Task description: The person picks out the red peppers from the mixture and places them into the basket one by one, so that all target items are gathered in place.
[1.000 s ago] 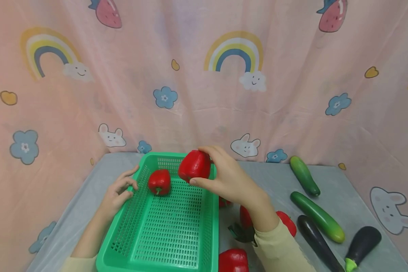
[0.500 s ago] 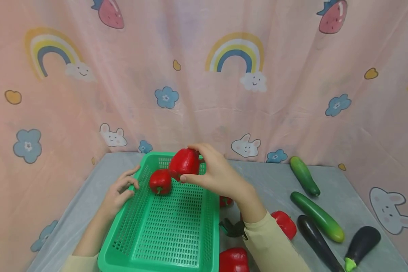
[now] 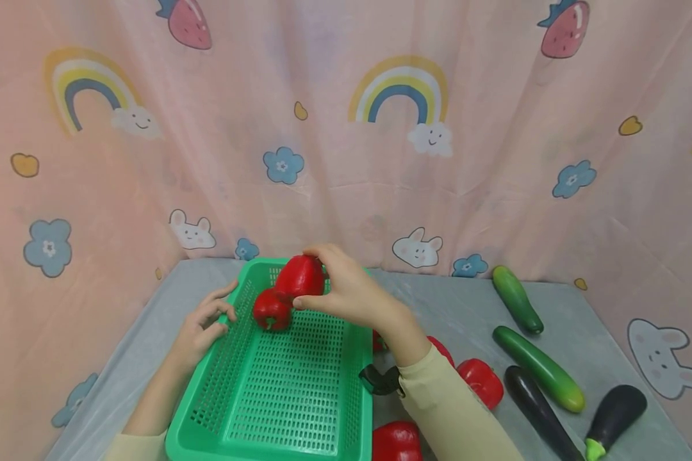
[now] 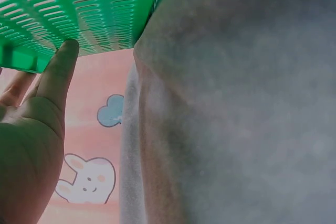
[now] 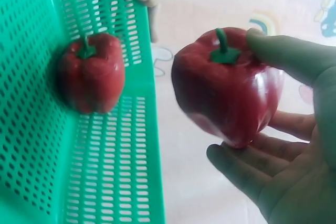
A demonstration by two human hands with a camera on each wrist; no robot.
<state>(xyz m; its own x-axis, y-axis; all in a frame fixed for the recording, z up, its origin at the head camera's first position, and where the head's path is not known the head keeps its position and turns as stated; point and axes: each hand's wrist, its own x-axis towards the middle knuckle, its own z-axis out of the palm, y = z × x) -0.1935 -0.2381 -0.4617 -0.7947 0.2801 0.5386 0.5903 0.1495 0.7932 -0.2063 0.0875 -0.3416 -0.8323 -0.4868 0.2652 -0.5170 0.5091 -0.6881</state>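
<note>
My right hand (image 3: 346,291) holds a red bell pepper (image 3: 301,276) between thumb and fingers, over the far end of the green plastic basket (image 3: 354,371). In the right wrist view the held pepper (image 5: 226,85) shows its green stem, thumb at its top and fingers beneath. Another red bell pepper (image 3: 272,311) lies in the basket near the far left corner; the held one overlaps it in the head view. My left hand (image 3: 198,330) grips the basket's left rim, fingers curled over it. The left wrist view shows a digit (image 4: 59,74) against the basket's outer wall.
Several red peppers, one at the front (image 3: 396,442) and one farther right (image 3: 481,382), lie right of the basket, partly hidden by the right arm. Farther right are two green cucumbers (image 3: 539,365) and two dark eggplants (image 3: 616,416). A patterned curtain (image 3: 334,211) hangs behind the grey-covered table.
My right hand has carried the bell pepper leftward over the basket, closer to the pepper lying inside. More peppers show behind the right arm. My left hand stays on the rim.
</note>
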